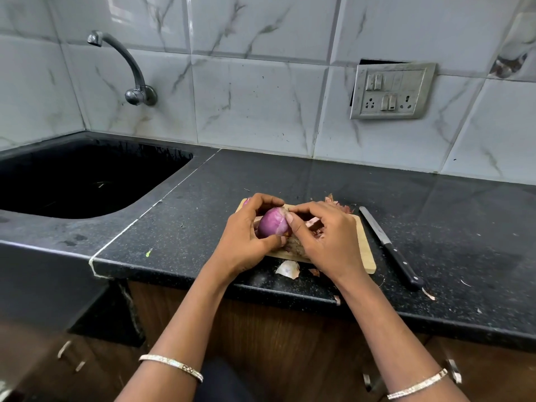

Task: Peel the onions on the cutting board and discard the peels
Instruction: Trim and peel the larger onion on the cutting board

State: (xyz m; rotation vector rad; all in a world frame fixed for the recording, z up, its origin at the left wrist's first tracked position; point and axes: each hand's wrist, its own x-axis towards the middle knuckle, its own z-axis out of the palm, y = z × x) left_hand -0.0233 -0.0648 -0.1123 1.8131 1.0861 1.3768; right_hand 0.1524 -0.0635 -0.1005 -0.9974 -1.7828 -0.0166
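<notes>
Onion [272, 226], round and purple-red, sits between my two hands over the middle of the pale wooden cutting board [364, 250]. My left hand [246, 236] is curled round it from the left, thumb below and fingers over the top. That cradle keeps it from turning while I pull. My right hand [324, 236] pinches a flap of loose skin at the onion's upper right between thumb and forefinger. I judge this is about the last of the dry layer, since most of the surface shows clean.

I work over the board so scraps drop there, though a pale curled peel scrap [288, 268] lies on the black speckled stone counter [188, 227] just before the board's near edge. Dry reddish peels [338, 203] are heaped at its far edge. The black-handled steel knife [388, 248] lies on the counter just right of the board, clear of my fingers.

No writing can be read — neither on the knife nor on the grey switch-and-socket plate [391, 91] on the tiled wall.
</notes>
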